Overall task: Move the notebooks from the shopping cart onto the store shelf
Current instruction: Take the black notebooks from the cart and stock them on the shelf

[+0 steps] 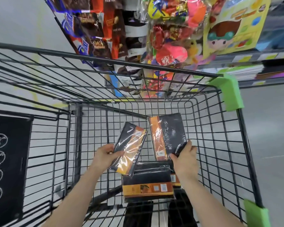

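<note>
Grey floor (269,128) (glossy), pale light.

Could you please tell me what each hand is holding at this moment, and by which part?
The left hand grips one wrapped notebook by its near left edge; the right hand grips another notebook by its near right corner.

Black notebooks with an orange band, all shrink-wrapped in shiny plastic, down inside the black wire shopping cart (220,145). One notebook (129,149) tilted up off the basket floor in the left hand (103,154), another notebook (168,136) standing nearly upright in the right hand (185,156), pinched at its lower corner. Small stack of the same notebooks (147,184) lying flat on the cart bottom just below those two, orange band facing the near side; store shelf (252,72) off past the cart's far right corner, already carrying some flat stacked books.
</note>
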Available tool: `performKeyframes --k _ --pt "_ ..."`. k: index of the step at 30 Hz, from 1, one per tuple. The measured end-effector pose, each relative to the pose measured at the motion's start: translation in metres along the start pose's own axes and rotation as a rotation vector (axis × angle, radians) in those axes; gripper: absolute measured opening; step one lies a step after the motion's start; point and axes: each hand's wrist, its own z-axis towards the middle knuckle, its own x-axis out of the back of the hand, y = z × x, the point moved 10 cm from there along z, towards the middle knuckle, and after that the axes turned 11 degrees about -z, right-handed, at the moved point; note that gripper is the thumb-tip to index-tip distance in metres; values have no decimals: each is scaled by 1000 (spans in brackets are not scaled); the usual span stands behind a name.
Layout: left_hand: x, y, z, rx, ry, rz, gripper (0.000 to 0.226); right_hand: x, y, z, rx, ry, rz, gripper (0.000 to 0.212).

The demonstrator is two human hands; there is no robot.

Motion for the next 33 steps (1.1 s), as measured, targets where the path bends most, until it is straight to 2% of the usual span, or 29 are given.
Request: performKeyframes --k 7,11,14,17,19,22,25,27,28,30,31,33 --pt "0 4 -5 -17 27 -51 16 17 1 2 -3 -7 -8 59" --pt "10 12 -18 4 47 -91 13 36 -5 -13 74 37 115 26" --pt "19 36 -42 22 71 -134 14 63 -8 -35 166 45 152 15" --pt "24 63 -74 15 72 -163 19 106 -7 -63 254 108 155 17" --pt "23 91 -93 -24 69 -165 33 141 -5 -78 299 171 142 21" --pt "18 134 -118 -48 130 -184 17 187 8 -95 330 236 163 24" --pt "-3 178 -147 -103 149 -213 23 224 33 -106 328 302 193 28" --pt "-20 202 -163 -108 134 -256 14 243 57 -106 300 319 225 29" --pt "-32 209 -166 -104 121 -276 18 254 74 -104 296 325 249 29" --pt "-49 222 -167 -117 98 -258 54 265 97 -93 283 309 329 30" --pt "-62 228 -166 -134 83 -263 62 274 116 -87 269 302 379 29" --pt "-99 235 -172 -156 76 -285 50 289 157 -72 258 279 456 26"
